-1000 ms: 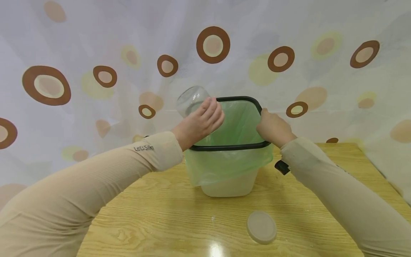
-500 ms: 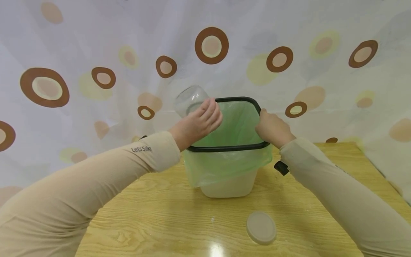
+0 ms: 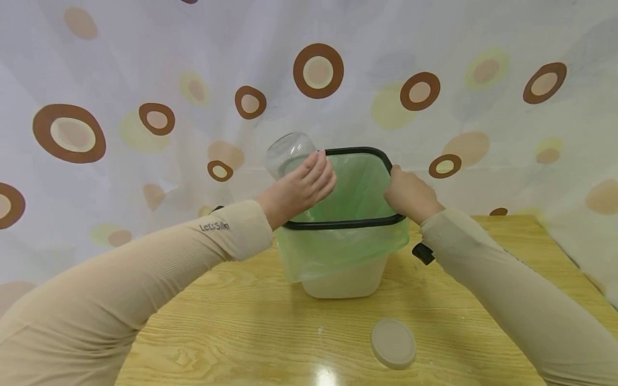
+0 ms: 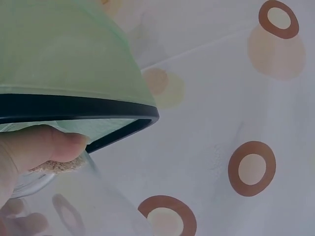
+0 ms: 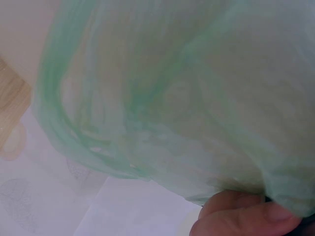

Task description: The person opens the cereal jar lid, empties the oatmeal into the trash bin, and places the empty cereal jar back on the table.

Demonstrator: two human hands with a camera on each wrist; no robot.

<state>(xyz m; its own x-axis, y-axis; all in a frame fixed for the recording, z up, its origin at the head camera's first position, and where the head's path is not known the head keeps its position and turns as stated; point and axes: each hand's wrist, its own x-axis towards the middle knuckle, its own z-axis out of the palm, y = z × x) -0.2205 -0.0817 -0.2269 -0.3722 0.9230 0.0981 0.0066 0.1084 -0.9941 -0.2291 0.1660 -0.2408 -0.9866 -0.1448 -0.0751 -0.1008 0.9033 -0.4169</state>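
Note:
My left hand (image 3: pixel 301 187) holds a clear glass jar (image 3: pixel 291 150) tipped over the left side of a pale bin (image 3: pixel 345 284), its base up and its mouth toward the inside. In the left wrist view, brownish crumbly bits (image 4: pixel 61 166) show at the jar's mouth, under my thumb (image 4: pixel 47 147). The bin has a black rim (image 3: pixel 345 224) and a green bag liner (image 3: pixel 343 246) folded down outside. My right hand (image 3: pixel 411 194) grips the rim's right side; its fingers (image 5: pixel 246 216) hold rim and liner together in the right wrist view.
A round beige lid (image 3: pixel 393 343) lies flat on the wooden table (image 3: pixel 232 321), in front of the bin. Behind the bin hangs a white sheet (image 3: pixel 203 48) printed with brown rings and pale dots.

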